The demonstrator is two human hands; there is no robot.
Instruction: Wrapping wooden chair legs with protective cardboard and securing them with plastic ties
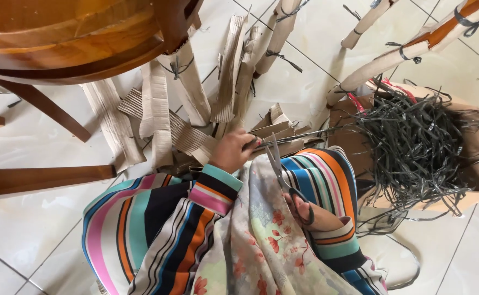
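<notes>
Left hand: fingers pinched round a thin dark strap, just left of the scissors.
Right hand: fingers through the handles of the scissors, gripping them, blades a bit apart and pointing up at the strap.
Strap: runs from the left hand across the scissor tips, off to the right toward the box.
Box: cardboard, right of the scissors, stuffed with tangled dark straps.
Cardboard strips: piled on the tile floor, up-left of the scissors, near the wooden table.
</notes>
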